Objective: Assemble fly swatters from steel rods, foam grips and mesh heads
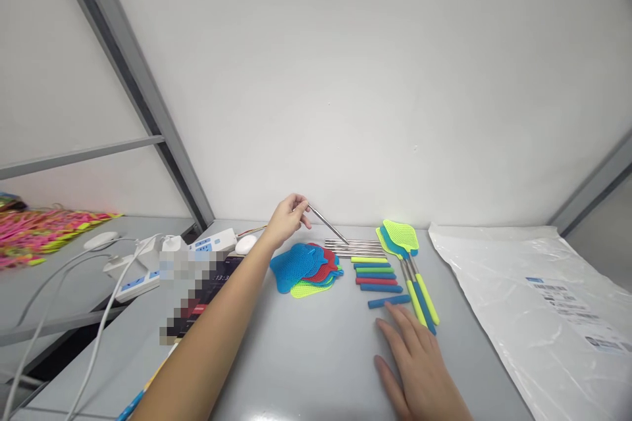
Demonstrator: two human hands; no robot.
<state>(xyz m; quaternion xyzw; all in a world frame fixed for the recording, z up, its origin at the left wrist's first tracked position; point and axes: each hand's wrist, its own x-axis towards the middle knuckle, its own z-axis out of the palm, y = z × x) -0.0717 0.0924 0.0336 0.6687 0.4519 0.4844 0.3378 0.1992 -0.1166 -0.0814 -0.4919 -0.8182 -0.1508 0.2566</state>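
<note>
"Which step?"

"Your right grip [413, 352], at two o'clock, lies spread beside a blue tubular handle [389, 301]. Your left grip [293, 214], at twelve, pinches a slim silver metal rod [330, 225]: apparently pick-up. Next probably needs that handle grasped."

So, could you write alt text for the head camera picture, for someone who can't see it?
A person's left hand holds a metal rod slanting down toward similar rods on a gray table, with the right hand spread by a blue handle. Nearby lie a pile of mesh swatter heads, more colored handles and some assembled swatters.
</note>
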